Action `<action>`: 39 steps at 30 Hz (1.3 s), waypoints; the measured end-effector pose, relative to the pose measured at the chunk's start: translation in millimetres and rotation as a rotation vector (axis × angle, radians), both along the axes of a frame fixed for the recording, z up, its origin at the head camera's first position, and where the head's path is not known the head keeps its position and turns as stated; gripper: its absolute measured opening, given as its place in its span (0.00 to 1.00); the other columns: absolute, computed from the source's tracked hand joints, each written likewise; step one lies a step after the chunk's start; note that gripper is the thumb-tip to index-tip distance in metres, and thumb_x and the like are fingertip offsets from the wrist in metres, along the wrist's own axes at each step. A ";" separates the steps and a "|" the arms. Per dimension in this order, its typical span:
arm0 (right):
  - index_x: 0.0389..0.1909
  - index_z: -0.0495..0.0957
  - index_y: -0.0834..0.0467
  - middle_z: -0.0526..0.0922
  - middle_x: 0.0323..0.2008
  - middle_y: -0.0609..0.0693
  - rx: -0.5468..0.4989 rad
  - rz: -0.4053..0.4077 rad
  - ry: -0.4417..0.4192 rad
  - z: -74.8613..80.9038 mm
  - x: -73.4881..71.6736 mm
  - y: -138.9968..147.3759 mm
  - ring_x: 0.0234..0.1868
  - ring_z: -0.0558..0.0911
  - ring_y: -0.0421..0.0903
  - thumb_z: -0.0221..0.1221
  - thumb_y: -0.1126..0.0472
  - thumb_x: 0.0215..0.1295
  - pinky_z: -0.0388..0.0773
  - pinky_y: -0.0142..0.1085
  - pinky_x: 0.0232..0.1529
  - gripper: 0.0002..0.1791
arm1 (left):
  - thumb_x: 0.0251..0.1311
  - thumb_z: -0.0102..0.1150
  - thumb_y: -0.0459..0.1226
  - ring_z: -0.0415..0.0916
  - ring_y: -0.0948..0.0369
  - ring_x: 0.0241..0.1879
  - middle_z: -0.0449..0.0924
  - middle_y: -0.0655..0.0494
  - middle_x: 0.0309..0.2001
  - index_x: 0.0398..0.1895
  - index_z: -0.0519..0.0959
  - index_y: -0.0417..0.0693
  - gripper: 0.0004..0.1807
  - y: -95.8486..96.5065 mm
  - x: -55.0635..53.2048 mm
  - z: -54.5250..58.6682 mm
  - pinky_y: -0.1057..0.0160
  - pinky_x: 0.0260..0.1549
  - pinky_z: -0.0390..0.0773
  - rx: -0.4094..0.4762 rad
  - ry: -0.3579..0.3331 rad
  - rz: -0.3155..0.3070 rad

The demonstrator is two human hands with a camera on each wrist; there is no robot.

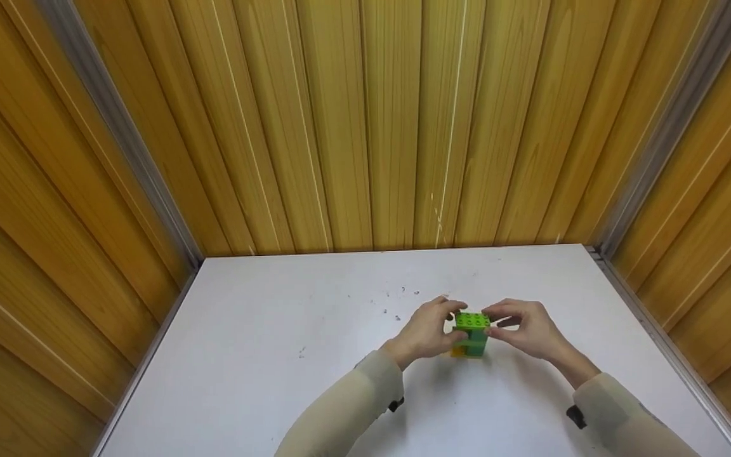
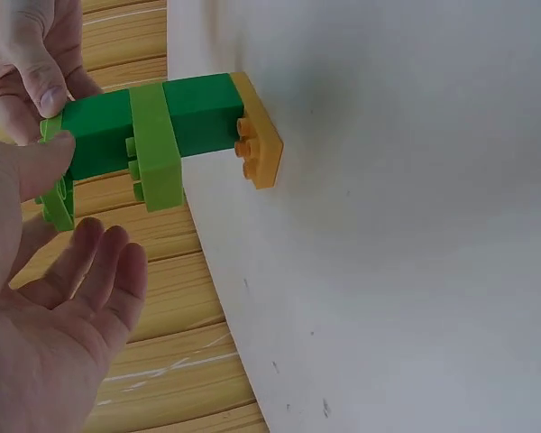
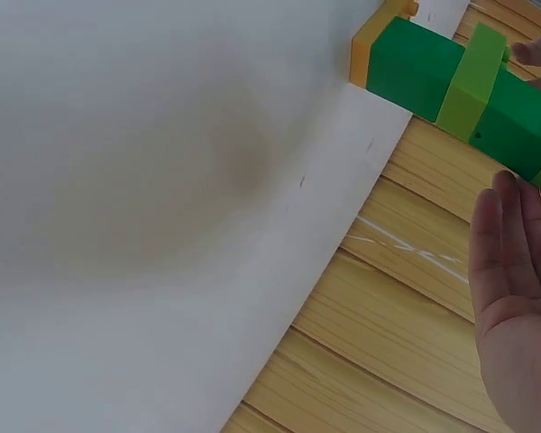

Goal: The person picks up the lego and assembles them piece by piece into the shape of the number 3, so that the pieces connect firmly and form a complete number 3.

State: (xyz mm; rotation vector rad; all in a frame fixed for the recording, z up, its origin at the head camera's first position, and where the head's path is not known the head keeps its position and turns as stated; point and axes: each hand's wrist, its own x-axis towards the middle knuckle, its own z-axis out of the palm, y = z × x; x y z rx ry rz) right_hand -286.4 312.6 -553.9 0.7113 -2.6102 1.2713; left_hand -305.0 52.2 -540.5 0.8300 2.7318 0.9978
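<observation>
A tower of toy building bricks stands upright on the white table. An orange brick [image 2: 267, 149] forms its foot, jutting out to one side with bare studs. Above it come a dark green brick [image 2: 204, 114], a light green brick [image 2: 159, 158], a second dark green brick [image 2: 97, 128] and a studded light green top brick [image 1: 472, 319]. My left hand [image 1: 426, 330] pinches the top brick's left end, thumb on the near side, lower fingers loose. At the right end, my right hand [image 1: 530, 327] holds that brick between thumb and index finger; its other fingers extend beside the tower.
The white table [image 1: 264, 355] runs back to a wood-patterned wall [image 1: 365, 127]. Similar panels flank it at left and right, with grey metal posts [image 1: 124, 127] in the corners. Small dark marks [image 1: 391, 311] dot the tabletop left of the tower.
</observation>
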 end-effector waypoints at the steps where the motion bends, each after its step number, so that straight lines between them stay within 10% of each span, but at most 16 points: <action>1: 0.61 0.90 0.60 0.94 0.53 0.57 -0.021 -0.007 -0.010 -1.9 1.1 -0.1 0.50 0.94 0.48 0.79 0.63 0.68 0.93 0.34 0.51 0.21 | 0.74 0.75 0.44 0.85 0.59 0.66 0.85 0.62 0.66 0.77 0.80 0.60 0.30 -0.4 0.7 -2.1 0.64 0.65 0.85 0.015 -0.008 0.008; 17: 0.71 0.82 0.66 0.90 0.63 0.64 -0.095 -0.082 -0.204 -31.5 8.2 -2.4 0.58 0.90 0.37 0.79 0.63 0.67 0.92 0.43 0.60 0.33 | 0.68 0.74 0.32 0.86 0.58 0.63 0.88 0.56 0.63 0.77 0.79 0.53 0.34 -1.2 2.2 -34.1 0.66 0.61 0.86 0.210 -0.154 0.100; 23: 0.71 0.81 0.68 0.89 0.65 0.68 -0.122 -0.092 -0.243 -36.4 8.1 -4.7 0.55 0.88 0.29 0.76 0.69 0.67 0.90 0.32 0.58 0.32 | 0.69 0.72 0.29 0.85 0.68 0.57 0.90 0.62 0.58 0.71 0.83 0.56 0.29 1.2 2.3 -39.2 0.68 0.59 0.87 0.233 -0.150 0.093; 30: 0.69 0.82 0.70 0.88 0.64 0.69 -0.146 -0.063 -0.240 -34.1 9.3 -7.1 0.59 0.93 0.48 0.74 0.71 0.68 0.89 0.27 0.55 0.29 | 0.69 0.71 0.27 0.85 0.70 0.57 0.90 0.63 0.58 0.71 0.83 0.56 0.29 1.8 4.6 -40.2 0.68 0.59 0.87 0.253 -0.154 0.098; 39: 0.70 0.82 0.68 0.91 0.61 0.67 -0.129 -0.095 -0.274 -33.4 9.0 -7.3 0.58 0.92 0.46 0.74 0.67 0.71 0.88 0.26 0.56 0.29 | 0.71 0.69 0.29 0.88 0.66 0.56 0.92 0.58 0.59 0.75 0.81 0.57 0.31 -0.3 7.9 -38.8 0.68 0.57 0.88 0.297 -0.169 0.105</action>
